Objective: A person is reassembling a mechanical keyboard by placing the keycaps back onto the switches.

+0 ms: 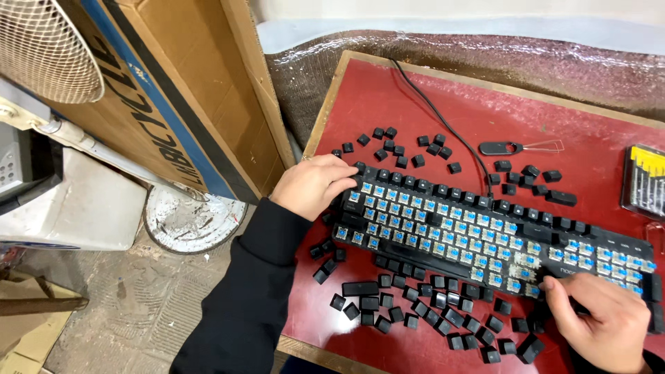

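A black mechanical keyboard point(485, 232) lies across a red table point(388, 104), most of its caps off and blue switches showing. My left hand point(312, 183) rests on the keyboard's left end, fingers curled over the corner keys. My right hand point(603, 322) sits at the keyboard's front edge near the right end, fingertips pinched by the exposed switches; whether it holds a cap is hidden. Several loose black keycaps point(415, 308) lie in front of the keyboard. Several more keycaps point(409, 149) lie behind it. The keyboard's black cable point(433, 111) runs to the table's back edge.
A wire keycap puller point(519, 147) lies behind the keyboard. A screwdriver set point(644, 180) sits at the right edge. Left of the table stand a large cardboard box point(180, 90) and a fan point(48, 48) with its round base point(190, 221) on the floor.
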